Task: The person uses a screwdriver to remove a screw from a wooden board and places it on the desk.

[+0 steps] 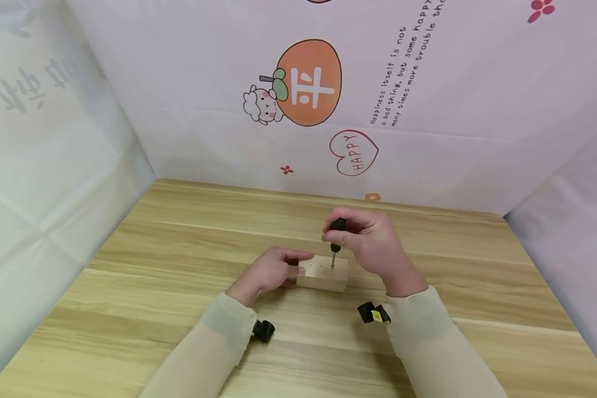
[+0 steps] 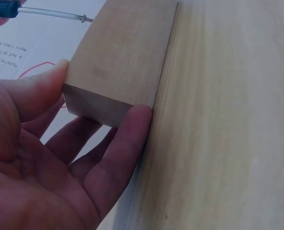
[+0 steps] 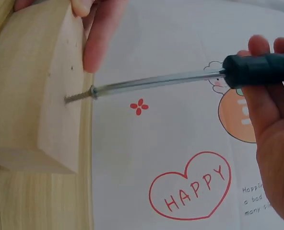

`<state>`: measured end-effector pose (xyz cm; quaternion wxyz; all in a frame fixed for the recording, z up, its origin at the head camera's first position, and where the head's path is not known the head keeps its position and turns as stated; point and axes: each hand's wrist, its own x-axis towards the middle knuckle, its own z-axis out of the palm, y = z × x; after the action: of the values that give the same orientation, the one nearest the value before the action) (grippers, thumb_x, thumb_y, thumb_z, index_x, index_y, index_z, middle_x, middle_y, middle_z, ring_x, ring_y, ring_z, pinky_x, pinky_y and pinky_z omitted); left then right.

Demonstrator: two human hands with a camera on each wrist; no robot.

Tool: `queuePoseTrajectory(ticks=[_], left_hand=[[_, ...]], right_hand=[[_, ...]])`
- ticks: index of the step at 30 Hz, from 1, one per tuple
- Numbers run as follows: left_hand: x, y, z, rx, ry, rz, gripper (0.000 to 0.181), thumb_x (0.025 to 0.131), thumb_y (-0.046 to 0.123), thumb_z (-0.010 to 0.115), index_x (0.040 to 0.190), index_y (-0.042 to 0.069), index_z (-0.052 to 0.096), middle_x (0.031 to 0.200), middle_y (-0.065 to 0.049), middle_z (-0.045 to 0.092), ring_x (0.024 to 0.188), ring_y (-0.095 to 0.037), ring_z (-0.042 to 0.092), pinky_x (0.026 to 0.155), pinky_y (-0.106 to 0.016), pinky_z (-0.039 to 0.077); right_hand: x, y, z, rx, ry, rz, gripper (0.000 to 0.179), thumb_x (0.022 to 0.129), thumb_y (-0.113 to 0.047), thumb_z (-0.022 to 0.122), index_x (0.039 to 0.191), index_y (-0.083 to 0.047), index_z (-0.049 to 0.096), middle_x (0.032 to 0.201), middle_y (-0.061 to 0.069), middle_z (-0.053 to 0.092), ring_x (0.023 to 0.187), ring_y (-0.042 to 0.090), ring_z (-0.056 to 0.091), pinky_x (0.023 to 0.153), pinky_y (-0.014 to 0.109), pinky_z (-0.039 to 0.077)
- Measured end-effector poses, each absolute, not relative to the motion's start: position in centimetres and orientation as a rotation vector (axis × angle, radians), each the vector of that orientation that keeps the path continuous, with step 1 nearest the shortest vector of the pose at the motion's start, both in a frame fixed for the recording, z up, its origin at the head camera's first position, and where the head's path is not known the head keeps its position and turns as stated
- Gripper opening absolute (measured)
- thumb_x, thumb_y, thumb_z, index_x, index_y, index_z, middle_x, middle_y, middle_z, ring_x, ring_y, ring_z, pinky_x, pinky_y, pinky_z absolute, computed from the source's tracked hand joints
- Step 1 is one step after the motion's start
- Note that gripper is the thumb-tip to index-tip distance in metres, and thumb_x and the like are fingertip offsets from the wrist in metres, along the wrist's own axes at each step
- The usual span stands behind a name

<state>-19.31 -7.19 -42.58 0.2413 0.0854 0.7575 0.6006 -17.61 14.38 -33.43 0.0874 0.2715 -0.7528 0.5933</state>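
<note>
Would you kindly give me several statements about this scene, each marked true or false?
1. The right hand holds the screwdriver. True.
2. The screw lies on its side. False; it stands upright at the top face of the wooden block.
3. The left hand grips the wooden block. True.
4. The screwdriver's handle is bright yellow. False; it is dark.
5. The red heart reads "HAPPY". True.
</note>
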Motion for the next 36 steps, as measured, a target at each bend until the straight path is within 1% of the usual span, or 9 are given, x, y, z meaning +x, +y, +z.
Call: queuePoseTrajectory(ticks=[4, 7, 10, 14, 17, 21, 25, 32, 36], left_hand=[[-19.3, -7.3, -42.7, 0.232, 2.082, 1.643, 0.035, 0.096, 0.009, 0.069, 0.128, 0.023, 0.071, 0.138, -0.005, 0.054, 0.105, -0.021, 0.059, 0.077, -0.037, 0.057], [-19.3, -7.4, -42.6, 0.23, 2.086, 1.648, 0.035, 0.095, 0.009, 0.069, 0.127, 0.023, 0.071, 0.136, -0.004, 0.055, 0.102, -0.021, 0.059, 0.076, -0.037, 0.057], [-19.3, -7.5, -42.4, 0.231, 2.087, 1.654, 0.035, 0.095, 0.008, 0.069, 0.127, 0.022, 0.071, 0.135, -0.004, 0.056, 0.099, -0.021, 0.059, 0.076, -0.036, 0.057], [-19.2, -7.5, -42.3, 0.231, 2.086, 1.648, 0.035, 0.095, 0.007, 0.069, 0.127, 0.022, 0.071, 0.135, -0.004, 0.056, 0.1, -0.021, 0.059, 0.076, -0.037, 0.057], [-19.2, -7.4, -42.4, 0.235, 2.082, 1.644, 0.035, 0.095, 0.007, 0.069, 0.127, 0.021, 0.072, 0.133, -0.004, 0.057, 0.098, -0.021, 0.059, 0.075, -0.036, 0.057], [-19.3, -7.3, -42.4, 0.239, 2.079, 1.643, 0.036, 0.095, 0.006, 0.068, 0.128, 0.02, 0.071, 0.127, -0.004, 0.058, 0.094, -0.022, 0.058, 0.075, -0.036, 0.057], [-19.3, -7.3, -42.2, 0.25, 2.072, 1.643, 0.036, 0.096, 0.005, 0.067, 0.129, 0.019, 0.07, 0.127, -0.005, 0.058, 0.094, -0.021, 0.058, 0.075, -0.036, 0.057], [-19.3, -7.4, -42.2, 0.238, 2.076, 1.647, 0.036, 0.095, 0.005, 0.068, 0.127, 0.02, 0.071, 0.133, -0.004, 0.057, 0.099, -0.02, 0.059, 0.075, -0.036, 0.057], [-19.3, -7.4, -42.3, 0.24, 2.082, 1.64, 0.036, 0.095, 0.006, 0.068, 0.127, 0.021, 0.071, 0.136, -0.005, 0.056, 0.101, -0.021, 0.059, 0.075, -0.036, 0.057]], right_hand=[[-16.7, 13.3, -33.6, 0.728, -2.229, 1.497, 0.02, 0.086, -0.005, 0.079, 0.105, -0.009, 0.076, 0.096, 0.001, 0.07, 0.084, 0.018, 0.066, 0.068, 0.027, 0.057], [-15.7, 12.2, -33.6, 0.589, -2.206, 1.28, 0.026, 0.084, -0.01, 0.083, 0.109, -0.009, 0.078, 0.1, 0.0, 0.065, 0.089, 0.014, 0.064, 0.069, 0.026, 0.058], [-15.0, 11.4, -33.5, 0.445, -2.189, 1.267, 0.034, 0.082, -0.016, 0.085, 0.114, -0.008, 0.076, 0.097, 0.001, 0.061, 0.086, 0.012, 0.063, 0.07, 0.023, 0.056], [-14.7, 11.1, -33.5, 0.368, -2.139, 1.361, 0.03, 0.082, -0.015, 0.085, 0.108, -0.006, 0.073, 0.09, 0.001, 0.064, 0.076, 0.012, 0.064, 0.066, 0.021, 0.054], [-14.7, 11.2, -33.6, 0.403, -2.082, 1.39, 0.02, 0.081, -0.01, 0.084, 0.097, -0.005, 0.073, 0.088, 0.002, 0.064, 0.072, 0.015, 0.063, 0.063, 0.02, 0.052], [-15.0, 11.6, -33.4, 0.481, -2.061, 1.396, 0.017, 0.08, -0.006, 0.083, 0.095, -0.003, 0.075, 0.088, 0.003, 0.065, 0.072, 0.015, 0.064, 0.065, 0.02, 0.052], [-15.6, 12.4, -33.3, 0.541, -2.115, 1.464, 0.018, 0.08, -0.005, 0.083, 0.097, -0.005, 0.076, 0.088, 0.001, 0.066, 0.072, 0.014, 0.064, 0.064, 0.022, 0.053], [-17.0, 13.9, -33.2, 0.757, -2.111, 1.752, 0.022, 0.081, 0.013, 0.076, 0.1, 0.002, 0.075, 0.089, 0.009, 0.069, 0.078, 0.016, 0.068, 0.067, 0.027, 0.055], [-17.1, 13.6, -33.9, 0.814, -2.086, 1.445, 0.029, 0.081, 0.005, 0.079, 0.108, -0.003, 0.076, 0.085, 0.004, 0.067, 0.069, 0.014, 0.061, 0.061, 0.024, 0.051]])
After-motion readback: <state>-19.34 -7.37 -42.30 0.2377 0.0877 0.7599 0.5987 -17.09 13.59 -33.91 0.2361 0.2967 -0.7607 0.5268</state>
